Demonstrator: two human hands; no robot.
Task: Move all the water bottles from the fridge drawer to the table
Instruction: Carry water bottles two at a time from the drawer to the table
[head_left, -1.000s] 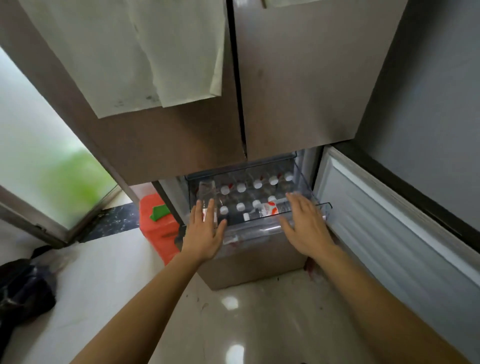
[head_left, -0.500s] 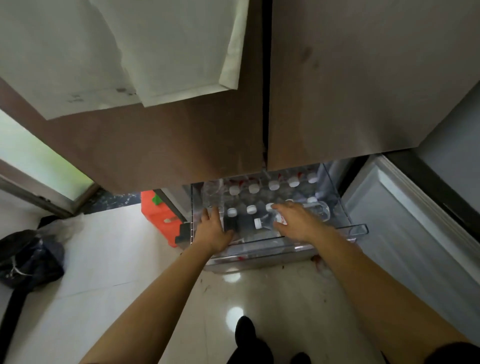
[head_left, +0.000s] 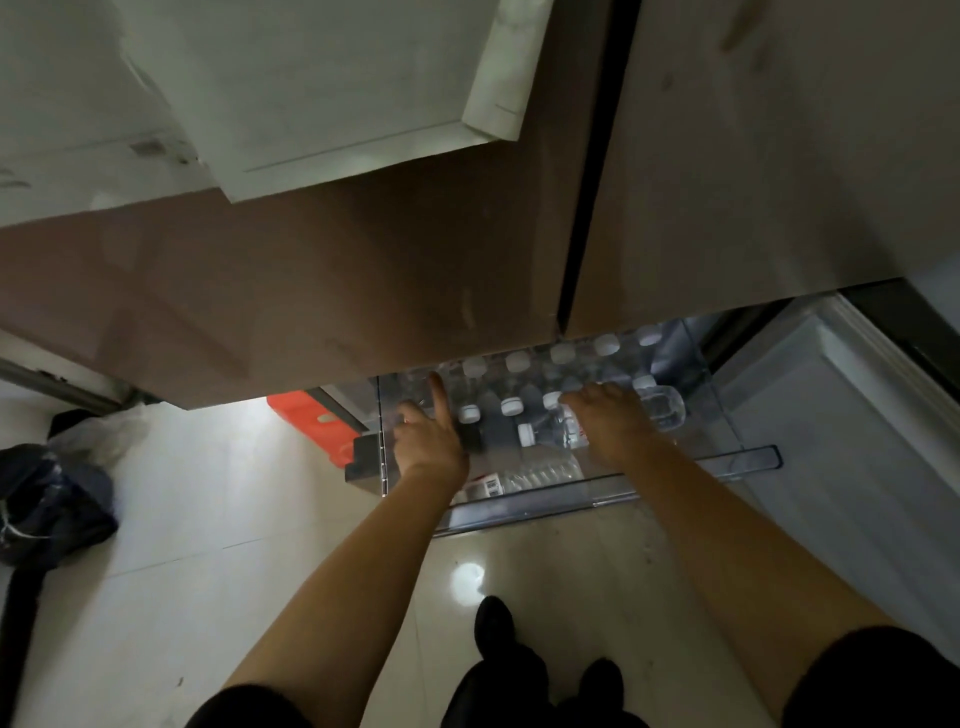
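Both hands in fridge drawer (head_left: 748, 457).
R hand (head_left: 615, 428) fingers curl round lying bottle (head_left: 550, 435); L hand (head_left: 428, 441) one finger straight, rest unclear.

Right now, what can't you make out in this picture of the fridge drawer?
Rear water bottles, head view: the closed upper doors overhang the drawer, so no full count.
Right hand: its own back hides whether fingers grip the lying bottle.
Bottle label: too blurred to read.
The table: outside the frame.

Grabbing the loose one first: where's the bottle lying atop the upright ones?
Head view: the bottle lies right of centre in the fridge drawer, under the right hand, cap pointing left.
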